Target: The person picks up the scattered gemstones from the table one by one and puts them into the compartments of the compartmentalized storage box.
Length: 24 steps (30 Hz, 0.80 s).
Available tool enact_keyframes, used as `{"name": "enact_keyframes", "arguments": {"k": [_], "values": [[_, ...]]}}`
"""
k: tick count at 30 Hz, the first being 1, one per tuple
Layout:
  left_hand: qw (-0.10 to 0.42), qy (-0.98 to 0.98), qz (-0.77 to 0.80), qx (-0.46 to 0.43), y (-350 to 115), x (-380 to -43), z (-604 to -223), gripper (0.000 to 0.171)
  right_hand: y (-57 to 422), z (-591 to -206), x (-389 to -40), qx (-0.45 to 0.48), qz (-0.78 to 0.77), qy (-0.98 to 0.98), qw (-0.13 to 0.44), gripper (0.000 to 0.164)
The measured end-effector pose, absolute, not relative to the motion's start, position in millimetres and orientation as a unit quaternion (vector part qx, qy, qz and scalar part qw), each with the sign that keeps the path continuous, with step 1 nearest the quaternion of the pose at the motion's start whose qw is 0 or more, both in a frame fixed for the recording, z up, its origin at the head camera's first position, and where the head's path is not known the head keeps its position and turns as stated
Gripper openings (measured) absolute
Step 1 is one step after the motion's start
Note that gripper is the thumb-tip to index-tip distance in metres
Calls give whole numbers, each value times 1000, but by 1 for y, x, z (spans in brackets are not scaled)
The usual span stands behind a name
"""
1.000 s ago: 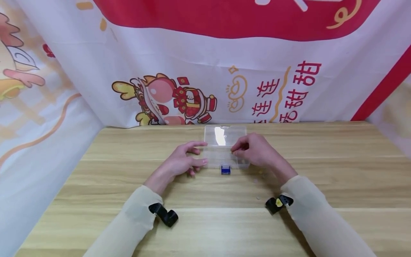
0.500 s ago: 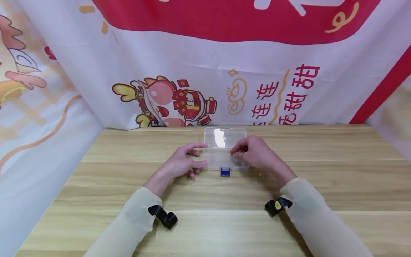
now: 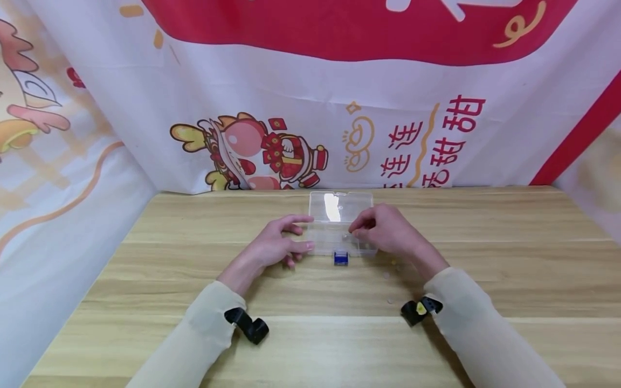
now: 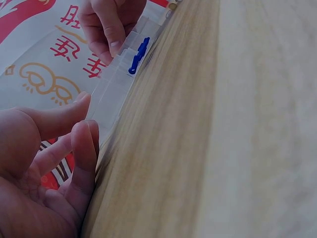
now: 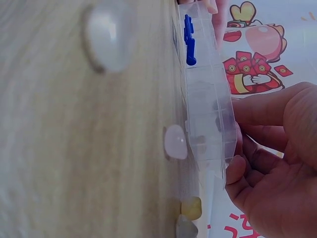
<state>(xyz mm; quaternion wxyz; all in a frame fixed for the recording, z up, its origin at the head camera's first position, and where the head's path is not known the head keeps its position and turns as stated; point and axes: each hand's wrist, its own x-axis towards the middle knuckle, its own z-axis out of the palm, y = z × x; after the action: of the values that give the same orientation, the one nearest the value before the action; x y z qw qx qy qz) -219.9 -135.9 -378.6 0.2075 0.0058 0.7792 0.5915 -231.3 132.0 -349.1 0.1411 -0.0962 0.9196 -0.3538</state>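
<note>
A clear plastic compartment box (image 3: 326, 245) lies on the table with its lid (image 3: 356, 207) folded back. Its blue latch (image 3: 341, 258) hangs at the front. My left hand (image 3: 276, 242) is at the box's left end, thumb and index fairly straight and spread, their tips at the edge. Over the right compartments is my right hand (image 3: 385, 229), fingers curled and thumb close to the index tip. A small pale stone (image 3: 345, 236) shows inside the box beside these fingertips. I cannot tell whether they pinch anything. Through the wall, the right wrist view shows dim dark shapes.
In front of the box's right end lie a pink stone (image 5: 176, 142), a yellow stone (image 5: 191, 208) and a greyish stone (image 5: 186, 228). A white stone (image 5: 111, 34) lies nearer the person. A printed cloth (image 3: 291, 81) hangs behind the wooden table (image 3: 310, 345).
The small pale stone now shows in the box by the right fingertips; half a second ago it was not visible there. Both hands stay nearly in place, and the view shifts slightly.
</note>
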Motion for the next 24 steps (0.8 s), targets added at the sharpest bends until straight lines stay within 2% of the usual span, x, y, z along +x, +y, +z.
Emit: {"name": "enact_keyframes", "arguments": {"k": [24], "values": [[208, 781, 589, 8, -136, -220, -377, 62, 139, -353, -233, -125, -380, 911, 102, 18]]}}
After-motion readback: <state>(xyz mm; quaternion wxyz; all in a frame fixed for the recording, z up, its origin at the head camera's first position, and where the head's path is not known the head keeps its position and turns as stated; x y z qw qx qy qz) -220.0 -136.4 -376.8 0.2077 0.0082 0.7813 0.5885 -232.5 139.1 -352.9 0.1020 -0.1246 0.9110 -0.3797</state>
